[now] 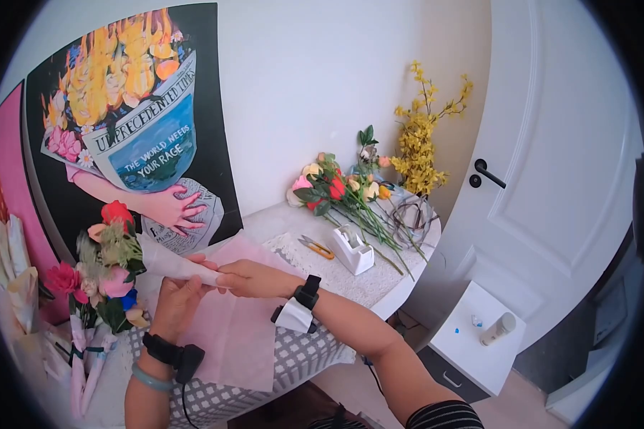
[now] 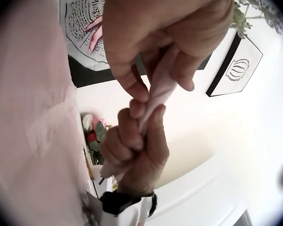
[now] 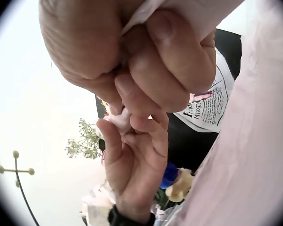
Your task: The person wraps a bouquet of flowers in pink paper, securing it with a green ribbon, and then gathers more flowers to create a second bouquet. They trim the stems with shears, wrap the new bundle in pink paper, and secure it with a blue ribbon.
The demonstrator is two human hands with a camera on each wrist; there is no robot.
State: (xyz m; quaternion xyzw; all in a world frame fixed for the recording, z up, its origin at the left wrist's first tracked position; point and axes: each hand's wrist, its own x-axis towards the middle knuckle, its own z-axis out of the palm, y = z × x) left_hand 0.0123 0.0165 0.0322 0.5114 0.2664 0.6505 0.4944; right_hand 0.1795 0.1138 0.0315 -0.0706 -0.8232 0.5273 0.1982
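Observation:
Both hands hold a bouquet wrapped in a pale pink paper cone (image 1: 168,261), with baby's breath at its upper left end. The left hand (image 1: 179,304) holds the cone from below, its thumb and fingers around the paper (image 2: 162,84) in the left wrist view. The right hand (image 1: 250,277) grips the narrow lower end with curled fingers, close beside the left fingertips. In the right wrist view the right hand (image 3: 155,61) hides part of the paper. Below the hands, a flat pink paper sheet (image 1: 232,343) lies over the table's patterned cloth (image 1: 315,350).
Orange-handled scissors (image 1: 316,247) and a white tape dispenser (image 1: 352,250) lie right of the hands. Loose artificial flowers (image 1: 336,187) are piled behind them. Other wrapped flowers (image 1: 86,357) stand at the left. Paintings (image 1: 136,121) lean on the wall; a small white cabinet (image 1: 472,350) stands right.

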